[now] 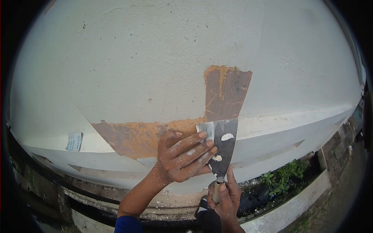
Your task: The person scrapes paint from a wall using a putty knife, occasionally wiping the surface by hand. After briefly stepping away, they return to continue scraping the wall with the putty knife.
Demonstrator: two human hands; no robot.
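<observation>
My right hand (225,196) grips the handle of a wide putty knife (226,147), its metal blade pointing up against the wall. White dabs of filler stick to the dark blade, and a pale streaked smear runs along its upper left side. My left hand (184,155) reaches across from the left, dusted with white specks. Its fingers are stretched out, with the tips at the left side of the blade. Behind both hands is a painted wall (163,70) with a bare brown and orange patch (227,91), which continues leftward along a lower band.
A small printed paper piece (74,141) rests on the wall's ledge (272,126) at the left. Below the ledge runs a dark gutter with green plants (285,178) and a concrete edge (291,209). Part of a shoe (203,204) shows beneath my hands.
</observation>
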